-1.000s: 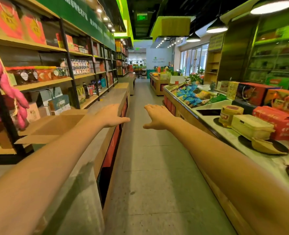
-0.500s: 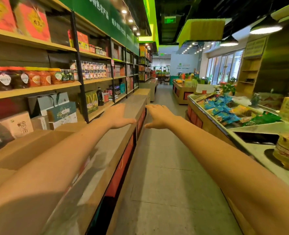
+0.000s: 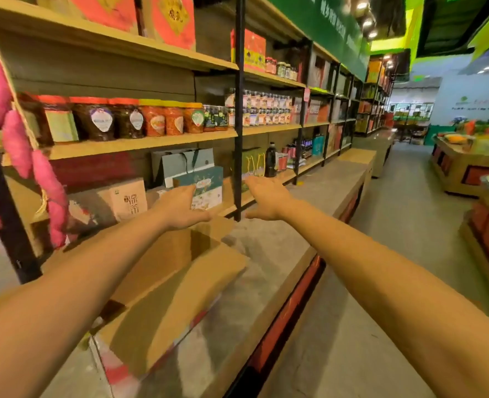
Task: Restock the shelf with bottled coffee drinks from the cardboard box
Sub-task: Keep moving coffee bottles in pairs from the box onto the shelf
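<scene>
Cardboard box (image 3: 180,282), flaps up, on grey counter (image 3: 280,254) in front of shelf (image 3: 140,143), partly under L forearm. Inside hidden by flaps & arm, so no bottled coffee drinks in sight; presumably in there, can't confirm, count unknown. L hand (image 3: 180,209) flat, palm down, fingers straight, nothing held, above far end of box & in front of teal gift bag (image 3: 201,186). R hand (image 3: 266,201) same: flat, empty, over counter near lowest board's edge. Hands apart, black upright (image 3: 239,124) between them in view; no contact w/ anything as far as visible. Mid board packed w/ red- & yellow-lidded jars (image 3: 128,119). Dark bottle (image 3: 271,163) further along lower level, type unclear. Pink hanging items (image 3: 16,145) far L. Step, prob.: reach-in stage, no bottle out of box yet; how far along restock overall, can't say. Next move, prob.: drop hands into box opening, push flaps aside if in way, find a bottle, wrap fingers round body not cap, lift straight up to clear box wall. Then need free slot on shelf: none obvious from here, much of view blurred; maybe shift gift bag first. Watch for flaps catching wrist, and for bottle knocking vs. black upright on way across.
</scene>
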`<state>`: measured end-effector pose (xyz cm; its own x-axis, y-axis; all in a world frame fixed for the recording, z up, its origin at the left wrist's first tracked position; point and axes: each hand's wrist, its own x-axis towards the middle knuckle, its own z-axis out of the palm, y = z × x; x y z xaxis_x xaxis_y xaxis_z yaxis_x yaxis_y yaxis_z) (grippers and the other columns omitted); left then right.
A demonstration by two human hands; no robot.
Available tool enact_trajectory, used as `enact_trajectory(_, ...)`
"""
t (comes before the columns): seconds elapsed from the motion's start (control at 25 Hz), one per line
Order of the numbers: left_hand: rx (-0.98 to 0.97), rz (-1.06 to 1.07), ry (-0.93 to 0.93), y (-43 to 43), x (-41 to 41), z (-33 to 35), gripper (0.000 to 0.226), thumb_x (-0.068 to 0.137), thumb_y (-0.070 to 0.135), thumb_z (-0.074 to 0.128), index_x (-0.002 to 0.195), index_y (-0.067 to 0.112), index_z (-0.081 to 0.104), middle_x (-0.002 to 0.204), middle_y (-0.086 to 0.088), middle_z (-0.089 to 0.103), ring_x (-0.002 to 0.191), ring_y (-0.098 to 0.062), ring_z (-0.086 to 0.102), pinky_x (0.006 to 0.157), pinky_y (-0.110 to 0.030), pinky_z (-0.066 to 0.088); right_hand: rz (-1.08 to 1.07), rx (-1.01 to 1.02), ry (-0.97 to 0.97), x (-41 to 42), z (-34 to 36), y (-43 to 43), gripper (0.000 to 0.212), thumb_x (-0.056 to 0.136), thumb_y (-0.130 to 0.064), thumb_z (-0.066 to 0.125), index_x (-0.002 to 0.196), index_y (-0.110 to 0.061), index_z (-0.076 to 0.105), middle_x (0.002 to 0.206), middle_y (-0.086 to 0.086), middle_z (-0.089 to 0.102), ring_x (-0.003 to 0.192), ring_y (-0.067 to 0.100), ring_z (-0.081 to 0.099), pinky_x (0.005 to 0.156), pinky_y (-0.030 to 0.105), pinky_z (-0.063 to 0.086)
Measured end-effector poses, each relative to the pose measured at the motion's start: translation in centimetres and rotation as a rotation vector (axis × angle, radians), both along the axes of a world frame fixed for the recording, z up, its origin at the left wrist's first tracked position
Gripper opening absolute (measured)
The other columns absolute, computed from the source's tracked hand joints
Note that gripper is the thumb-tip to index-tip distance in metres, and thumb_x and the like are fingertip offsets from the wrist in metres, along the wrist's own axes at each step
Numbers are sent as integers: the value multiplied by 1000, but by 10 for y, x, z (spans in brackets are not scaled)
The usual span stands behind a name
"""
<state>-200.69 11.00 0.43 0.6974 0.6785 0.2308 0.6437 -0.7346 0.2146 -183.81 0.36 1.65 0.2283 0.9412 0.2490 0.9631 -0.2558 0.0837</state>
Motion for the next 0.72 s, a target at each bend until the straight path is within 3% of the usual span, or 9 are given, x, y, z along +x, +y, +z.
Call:
enact_trajectory(0.2,-104,287,-22,107,-19,-16,90,82,54,60,148,6,20,153,-15,27,139,-32,30,112,-41,28,227,-45,7,3,-18,139,83,84,-44,63,148,-10,21,154,10,28,140,29,28,114,46,24)
enact_trajectory(0.28,-92,382,-24,133,-31,-21,86,81,53,61,145,8,26,148,-15,36,134,-33,37,107,-42,32,327,-58,35,-6,-21,186,84,84,-44,63,148,-9,21,154,11,26,141,29,27,115,46,24)
enact_trajectory(0.48,-49,592,-17,164,-74,-28,76,81,52,62,137,8,36,139,-13,46,125,-30,46,101,-40,39,589,-77,120,-52,-33,276,80,82,-46,64,144,-12,27,147,10,38,134,29,37,110,43,31)
enact_trajectory(0.72,-75,906,-39,171,-98,-55,74,81,54,61,139,15,36,142,-8,45,127,-28,45,104,-40,39,924,-179,126,-93,-56,344,85,85,-39,64,149,-12,16,156,9,23,144,27,22,117,42,20)
